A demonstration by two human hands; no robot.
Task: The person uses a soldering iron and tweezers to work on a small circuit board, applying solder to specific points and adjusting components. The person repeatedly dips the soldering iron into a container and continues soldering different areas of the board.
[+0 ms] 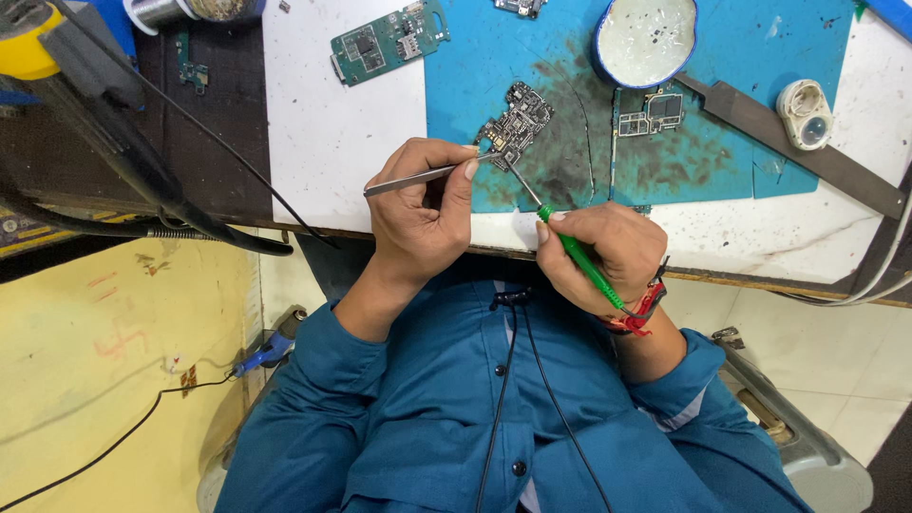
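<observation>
A small dark circuit board (516,122) lies on a stained blue mat (741,85). My left hand (418,214) grips metal tweezers (418,177), and their tips touch the board's lower left edge. My right hand (603,252), with a red thread band at the wrist, holds a green-handled tool (581,264) like a pen. Its thin metal tip reaches up to the board's lower edge. Both hands rest at the table's near edge.
A green circuit board (388,40) lies on the white tabletop at the upper left. A white bowl (646,38), another board (651,112), a long dark metal bar (788,142) and a small round white container (806,112) sit further right. A black hose and tool (114,142) cross the left side.
</observation>
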